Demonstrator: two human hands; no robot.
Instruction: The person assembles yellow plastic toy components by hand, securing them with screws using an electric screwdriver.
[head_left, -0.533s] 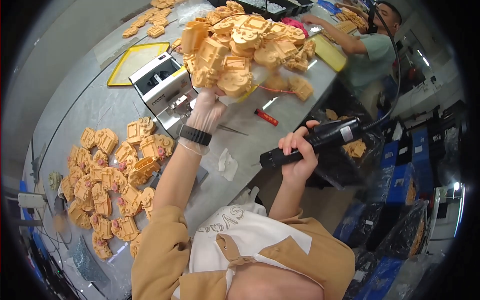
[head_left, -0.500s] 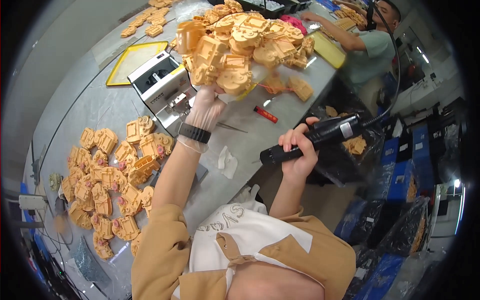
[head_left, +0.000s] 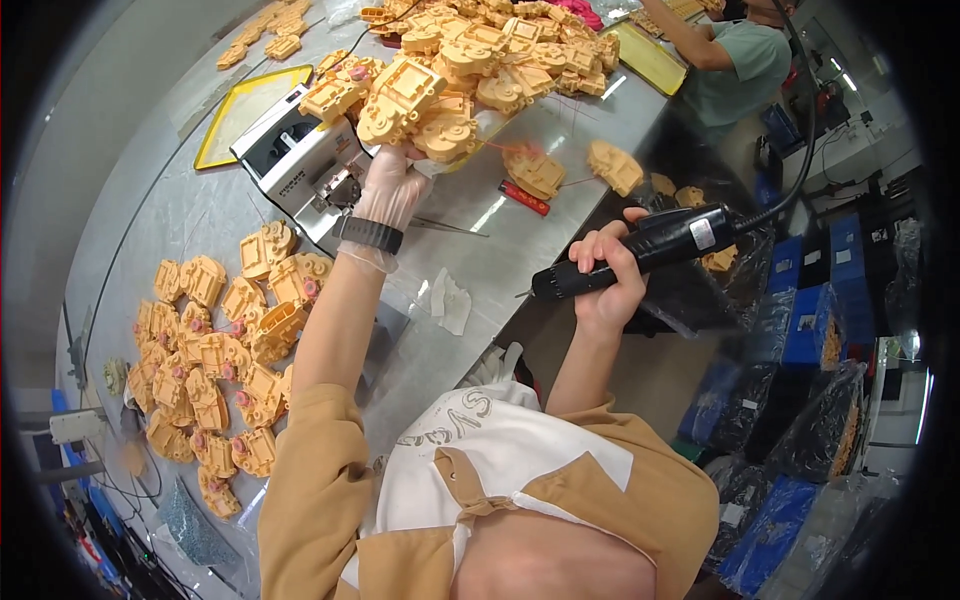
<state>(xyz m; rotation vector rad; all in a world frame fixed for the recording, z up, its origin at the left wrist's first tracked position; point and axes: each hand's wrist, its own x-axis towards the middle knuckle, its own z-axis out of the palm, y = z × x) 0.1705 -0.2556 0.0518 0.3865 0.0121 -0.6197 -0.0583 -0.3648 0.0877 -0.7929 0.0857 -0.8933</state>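
Note:
My left hand (head_left: 392,188), in a clear glove with a black watch at the wrist, is closed at the near edge of a bunch of yellow-orange plastic housings (head_left: 402,92). Its fingers are mostly hidden under them. Two more housings, one of them a loose housing (head_left: 613,167), are to the right with thin red wires running to them. My right hand (head_left: 612,275) is wrapped round a black electric screwdriver (head_left: 640,256), its bit pointing left over the table's edge. A silver screw feeder (head_left: 300,172) stands beside my left wrist.
A large heap of housings (head_left: 520,50) covers the far table; another group (head_left: 205,350) lies at left. Tweezers (head_left: 450,228), a red stick-shaped item (head_left: 524,198) and crumpled white paper (head_left: 450,302) lie nearby. Yellow-rimmed trays (head_left: 212,135) and a co-worker (head_left: 745,75) are beyond. A black cable (head_left: 800,175) hangs at right.
The view has shifted a little. The bunch at my left hand has tilted and spread, and the wired housings at right have swung apart. My right hand still holds the screwdriver.

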